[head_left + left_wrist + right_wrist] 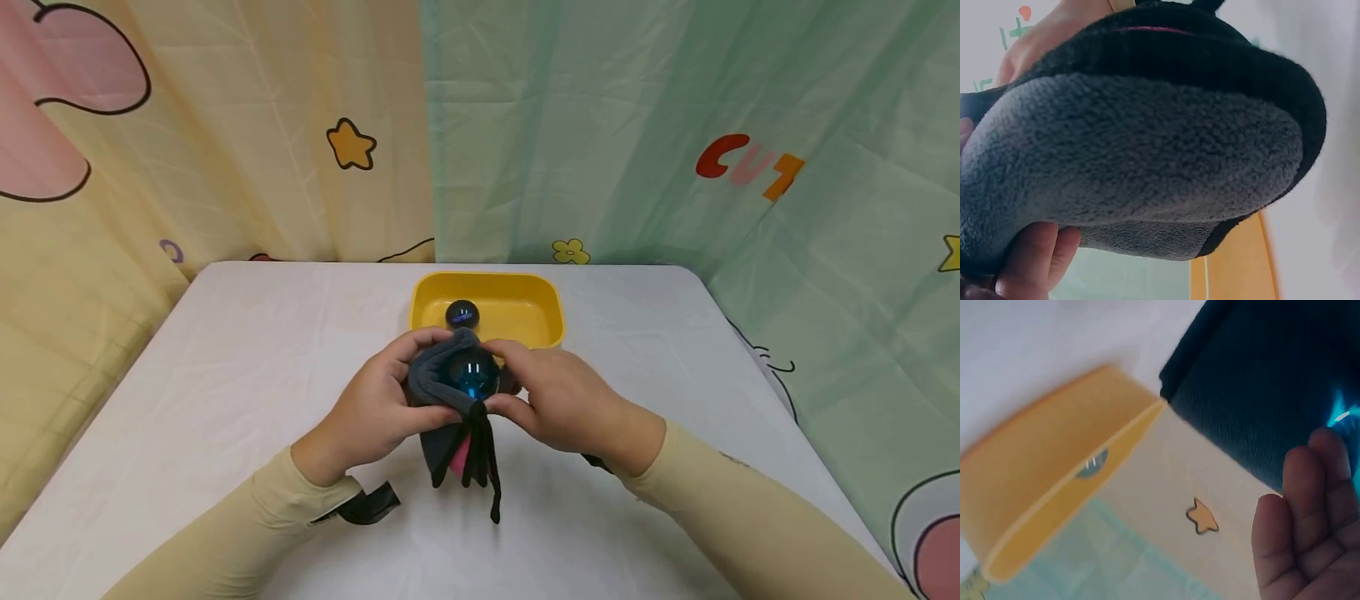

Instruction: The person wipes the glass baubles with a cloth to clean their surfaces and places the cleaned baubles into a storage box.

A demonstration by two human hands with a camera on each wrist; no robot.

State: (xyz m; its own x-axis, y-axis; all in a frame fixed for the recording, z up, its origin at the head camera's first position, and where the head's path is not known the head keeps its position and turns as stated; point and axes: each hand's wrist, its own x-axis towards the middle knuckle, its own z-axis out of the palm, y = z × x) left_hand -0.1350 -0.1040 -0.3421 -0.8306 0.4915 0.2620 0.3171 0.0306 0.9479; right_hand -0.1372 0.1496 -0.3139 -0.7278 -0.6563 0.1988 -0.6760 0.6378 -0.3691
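Observation:
A grey fleece cloth with black edging is folded up around a shiny dark-blue see-through ball. My left hand grips the cloth from its left side, thumb at the front and fingers behind. On the other side, my right hand holds the ball between thumb and fingers, close against the cloth's edge. Black strips and a bit of pink hang below the cloth. The left wrist view shows the fleece bulging broadly. In the right wrist view, fingers lie beside the glowing ball and dark cloth.
Just beyond the hands, a yellow tray stands on the white-covered table. Another dark shiny ball lies in its left part. Patterned curtains hang behind the table's far edge.

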